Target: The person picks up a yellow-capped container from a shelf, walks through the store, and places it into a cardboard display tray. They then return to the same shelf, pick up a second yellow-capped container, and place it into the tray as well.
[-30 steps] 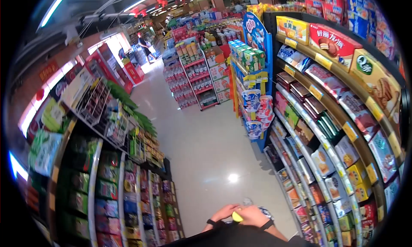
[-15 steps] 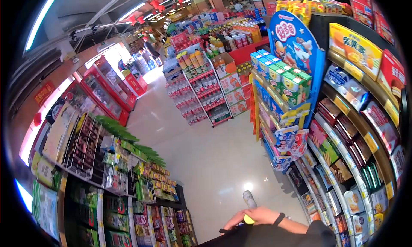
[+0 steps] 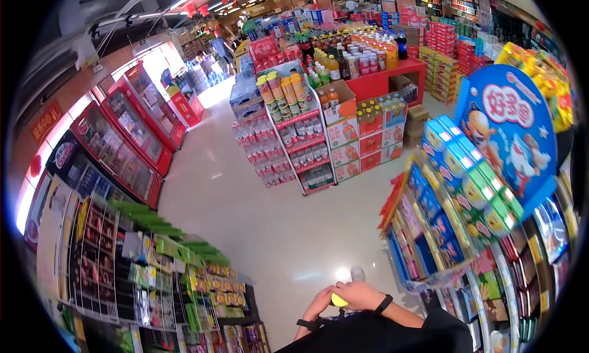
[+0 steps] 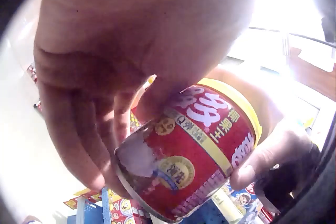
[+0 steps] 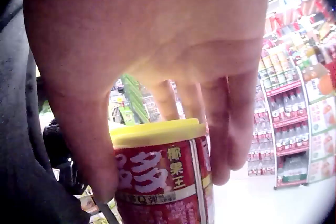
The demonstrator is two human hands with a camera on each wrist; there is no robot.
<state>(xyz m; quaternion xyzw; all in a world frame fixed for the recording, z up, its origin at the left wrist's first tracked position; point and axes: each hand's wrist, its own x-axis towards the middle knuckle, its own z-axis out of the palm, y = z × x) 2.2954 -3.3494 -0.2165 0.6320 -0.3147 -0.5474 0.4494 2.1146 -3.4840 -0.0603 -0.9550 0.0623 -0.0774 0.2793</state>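
Both hands hold a red can with a yellow plastic lid and white and yellow lettering, low in front of the body. In the head view only its yellow lid (image 3: 338,301) shows between the hands. The left hand (image 3: 318,305) has its thumb on the printed side of the can (image 4: 184,155) and its fingers around the bottom end, as the left wrist view shows. At the lid end, the right hand (image 3: 363,296) grips from the other side. The right wrist view has its thumb at one side of the can (image 5: 157,176) and its fingers at the other.
A blue snack stand (image 3: 509,138) juts into the aisle at the right. Ahead stands a drinks rack (image 3: 300,132) beside stacked cartons (image 3: 368,144). Wire racks of packets (image 3: 98,255) line the left, with red fridges (image 3: 123,144) beyond. Pale floor (image 3: 282,230) runs between them.
The view has moved forward along the aisle and turned slightly right. The snack stand and drinks rack appear larger and nearer. Both hands keep the can low in front.
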